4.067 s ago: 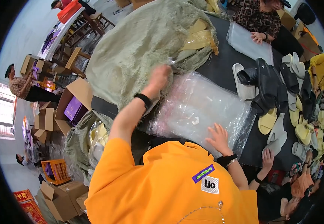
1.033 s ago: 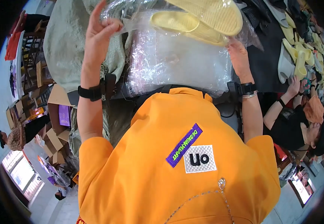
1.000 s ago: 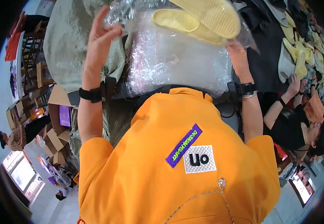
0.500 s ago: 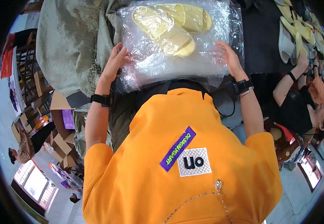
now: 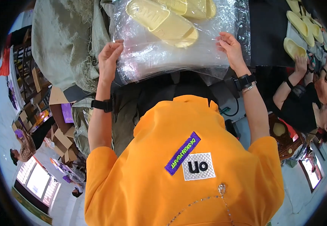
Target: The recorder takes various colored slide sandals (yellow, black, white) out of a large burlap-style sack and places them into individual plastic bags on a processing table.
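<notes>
A pair of pale yellow slide sandals (image 5: 171, 30) lies at the top of the view on a stack of clear plastic bags (image 5: 156, 62). Glossy film of a clear plastic bag (image 5: 212, 28) spreads around the slides; how far it covers them I cannot tell. My left hand (image 5: 110, 56) pinches the film at its left edge, thumb against the fingers. At the right edge my right hand (image 5: 231, 51) has its fingers curled and closed on the film. Both hands are nearer to me than the slides.
Grey-green sacking (image 5: 63, 41) is heaped left of the bags. On the dark table (image 5: 267, 34) at right lie more yellow slides (image 5: 303, 28), where a co-worker's hand (image 5: 301, 64) touches one. Open cardboard boxes (image 5: 61, 145) stand at lower left.
My hands have gone from spread fingers beside the bag to closed fingers on its film. The slides and bags have shifted up in view. The near slide shows more plainly through less glare.
</notes>
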A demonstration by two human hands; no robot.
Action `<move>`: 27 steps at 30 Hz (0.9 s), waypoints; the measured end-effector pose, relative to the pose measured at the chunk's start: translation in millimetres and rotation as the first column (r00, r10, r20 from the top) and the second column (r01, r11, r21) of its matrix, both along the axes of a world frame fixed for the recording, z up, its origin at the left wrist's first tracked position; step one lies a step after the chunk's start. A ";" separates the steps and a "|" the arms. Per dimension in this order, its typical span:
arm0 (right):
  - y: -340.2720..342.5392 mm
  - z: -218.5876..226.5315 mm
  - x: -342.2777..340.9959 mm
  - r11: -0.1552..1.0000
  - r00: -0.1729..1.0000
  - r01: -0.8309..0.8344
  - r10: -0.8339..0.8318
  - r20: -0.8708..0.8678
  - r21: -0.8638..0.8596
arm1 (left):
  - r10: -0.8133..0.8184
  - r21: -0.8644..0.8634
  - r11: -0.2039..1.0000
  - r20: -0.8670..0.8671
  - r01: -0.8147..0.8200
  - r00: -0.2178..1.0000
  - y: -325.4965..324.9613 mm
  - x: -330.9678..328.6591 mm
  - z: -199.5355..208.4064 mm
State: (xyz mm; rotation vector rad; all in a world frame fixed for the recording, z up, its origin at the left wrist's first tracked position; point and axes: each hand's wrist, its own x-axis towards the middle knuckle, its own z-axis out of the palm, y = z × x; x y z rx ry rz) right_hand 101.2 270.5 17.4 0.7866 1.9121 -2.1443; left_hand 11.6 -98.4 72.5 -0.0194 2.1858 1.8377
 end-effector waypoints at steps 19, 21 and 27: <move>-6.1 8.2 20.3 0.984 0.990 -0.095 0.078 0.114 0.148 | -0.015 0.308 0.949 0.248 -0.064 0.969 -26.4 14.8 -21.6; -6.9 9.5 23.1 0.990 0.991 -0.080 0.067 0.113 0.119 | -0.028 0.330 0.941 0.314 -0.081 0.949 -34.3 21.4 -34.4; -16.4 23.4 21.1 0.995 0.992 0.013 -0.026 0.124 0.103 | -0.144 0.604 0.765 0.499 -0.224 0.854 -39.8 21.3 -42.8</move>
